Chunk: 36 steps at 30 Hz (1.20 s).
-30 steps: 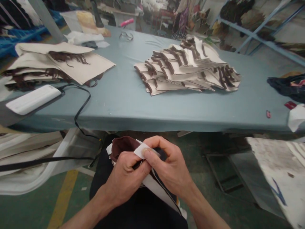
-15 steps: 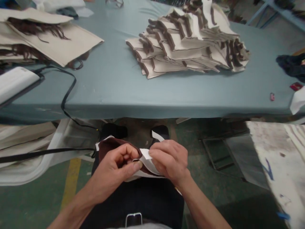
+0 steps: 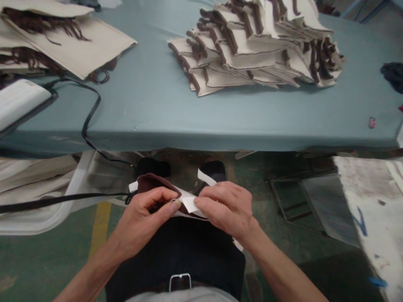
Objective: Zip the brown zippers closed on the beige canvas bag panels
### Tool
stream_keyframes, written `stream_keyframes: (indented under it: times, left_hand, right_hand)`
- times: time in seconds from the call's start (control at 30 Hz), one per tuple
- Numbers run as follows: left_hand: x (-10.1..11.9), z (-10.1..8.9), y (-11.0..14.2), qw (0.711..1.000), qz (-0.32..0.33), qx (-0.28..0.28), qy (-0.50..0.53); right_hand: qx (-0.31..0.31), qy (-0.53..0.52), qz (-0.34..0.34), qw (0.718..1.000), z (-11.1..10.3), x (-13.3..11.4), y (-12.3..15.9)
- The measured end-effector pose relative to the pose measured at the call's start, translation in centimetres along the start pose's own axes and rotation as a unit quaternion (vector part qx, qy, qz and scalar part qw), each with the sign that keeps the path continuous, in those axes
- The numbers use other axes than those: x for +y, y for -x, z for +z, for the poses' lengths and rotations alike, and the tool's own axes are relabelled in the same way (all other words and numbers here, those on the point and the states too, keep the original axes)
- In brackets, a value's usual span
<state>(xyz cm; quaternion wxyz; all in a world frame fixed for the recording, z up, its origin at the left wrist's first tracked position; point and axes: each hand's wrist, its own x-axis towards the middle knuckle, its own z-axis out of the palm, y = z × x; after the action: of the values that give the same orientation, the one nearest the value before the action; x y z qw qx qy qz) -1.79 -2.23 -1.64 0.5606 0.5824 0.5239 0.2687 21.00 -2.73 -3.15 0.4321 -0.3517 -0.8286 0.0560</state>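
Note:
Over my lap, a brown and off-white fabric piece (image 3: 153, 182) is held between both hands, its brown side showing at the upper left. My left hand (image 3: 146, 218) pinches the edge of this piece between thumb and fingertips. A white strip (image 3: 189, 204) is gripped by my right hand (image 3: 227, 208); one end sticks out towards my left fingertips and pokes against the brown edge. The other end curls up beyond the right knuckles. Whether the right fingers also hold the fabric is hidden.
On the blue-covered table (image 3: 220, 117), a pile of beige pieces with brown edges (image 3: 248, 50) lies at centre right. Fringed beige panels (image 3: 103, 46) and a white device (image 3: 23, 102) with a black strap are on the left. A white tub (image 3: 85, 172) stands below; a stained white board (image 3: 368, 209) is right.
Both hands have risen slightly with the fabric. The white strip's end now lies closer to my left fingertips, and the fabric's opening looks narrower. The view has shifted a little.

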Motion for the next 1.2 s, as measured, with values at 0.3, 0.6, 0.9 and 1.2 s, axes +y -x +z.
stream_keyframes:
  times: [0.3,0.6,0.9,1.2]
  left_hand:
    - [0.5,-1.1,-2.7,0.978,-0.06,-0.011,0.197]
    - [1.5,-0.2,-2.9,0.968,-0.056,0.001,0.244]
    - [1.4,0.0,-2.9,0.969,-0.041,0.013,0.241]
    - [0.8,-0.2,-2.9,0.973,-0.029,0.005,0.229]
  right_hand:
    - [-0.084,-0.239,0.418,0.873,-3.4,-3.2,-5.1]
    - [-0.085,-0.149,0.399,0.901,-1.8,-2.6,-5.8]
    - [-0.084,-0.174,0.439,0.878,-1.0,-2.3,-6.0]
    - [-0.094,-0.183,0.451,0.868,-0.1,-1.8,-5.6]
